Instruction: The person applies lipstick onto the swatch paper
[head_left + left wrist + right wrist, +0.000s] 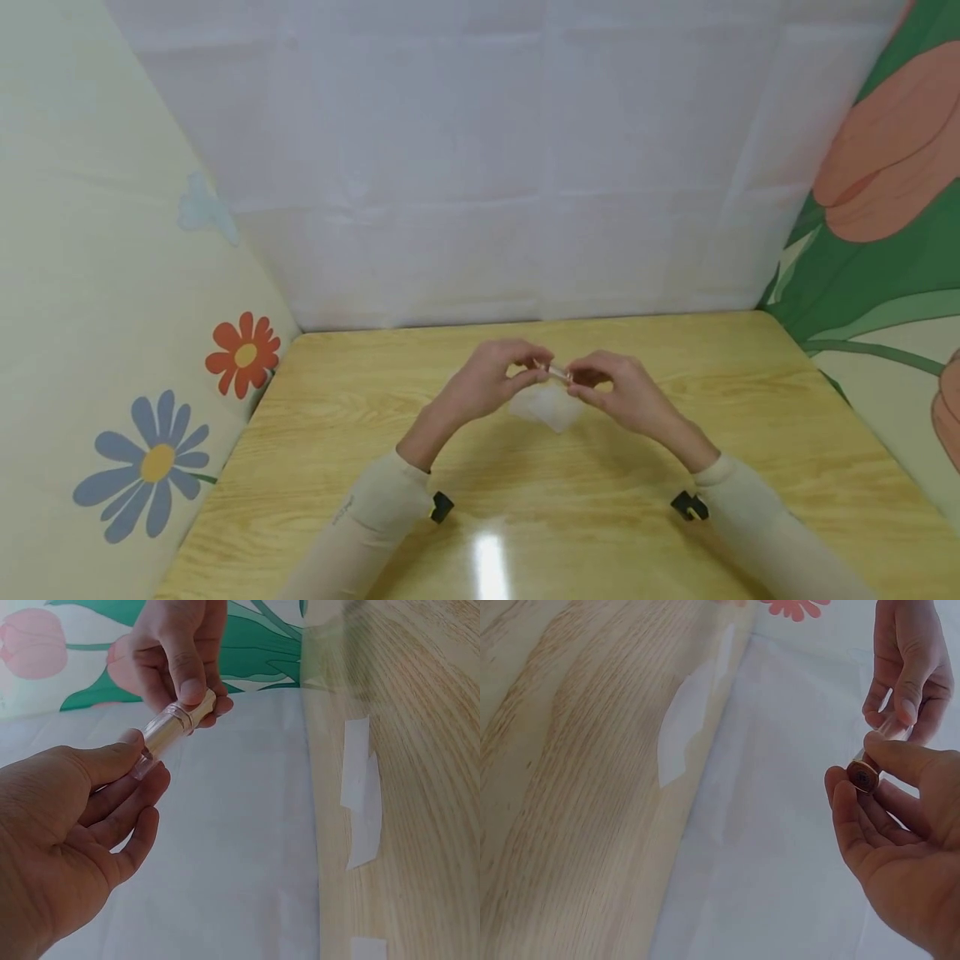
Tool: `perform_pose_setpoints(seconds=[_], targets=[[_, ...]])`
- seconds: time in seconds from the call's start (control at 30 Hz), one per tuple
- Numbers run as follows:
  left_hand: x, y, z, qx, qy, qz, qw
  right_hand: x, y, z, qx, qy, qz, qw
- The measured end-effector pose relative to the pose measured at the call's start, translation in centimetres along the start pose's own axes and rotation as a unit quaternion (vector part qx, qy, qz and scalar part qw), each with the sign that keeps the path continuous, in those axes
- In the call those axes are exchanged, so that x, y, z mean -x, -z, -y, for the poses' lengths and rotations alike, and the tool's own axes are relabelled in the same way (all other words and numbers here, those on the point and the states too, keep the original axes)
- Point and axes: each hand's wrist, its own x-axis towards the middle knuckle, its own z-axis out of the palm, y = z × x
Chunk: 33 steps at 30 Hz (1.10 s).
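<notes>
A small slim lipstick tube [166, 733], clear at one end and gold at the other, is held tilted in the air between both hands. My left hand [495, 379] pinches its clear end between thumb and fingers. From the other side, my right hand [626, 387] pinches the gold end. In the right wrist view, the round brownish end face [863, 776] of the tube shows between the right thumb and fingers. Under the hands, a thin white sheet [549, 408] lies on the table.
The wood-grain table [315, 500] ends at a white cloth backdrop [465, 167]. Flower-printed panels [67, 292] flank it on both sides. A small black device [441, 507] sits at the left cuff, another [688, 505] at the right cuff.
</notes>
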Motion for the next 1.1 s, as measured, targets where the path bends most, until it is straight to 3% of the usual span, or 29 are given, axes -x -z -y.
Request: perform_pose_setpoints(seconds=[0.5, 0.63, 0.8, 0.93, 1.1], targets=[[-0.1, 0.0, -0.2, 0.007, -0.007, 0.005, 0.9999, 0.7, 0.2, -0.6, 0.013, 0.006, -0.024, 1.0], [0.4, 0.4, -0.1, -0.008, 0.037, -0.026, 0.999, 0.8, 0.1, -0.9, 0.026, 0.009, -0.027, 0.999], [1.6, 2.2, 0.4, -0.013, 0.114, -0.087, 0.9895, 1.3, 0.2, -2.0, 0.044, -0.014, -0.043, 0.998], [2.0, 2.9, 0.8, -0.012, 0.126, -0.088, 0.988, 1.6, 0.6, -2.4, 0.042, -0.024, -0.052, 0.997], [1.9, 2.2, 1.8, 0.005, 0.123, -0.091, 0.9881, 1.6, 1.1, -2.5, 0.04, -0.025, -0.067, 0.997]])
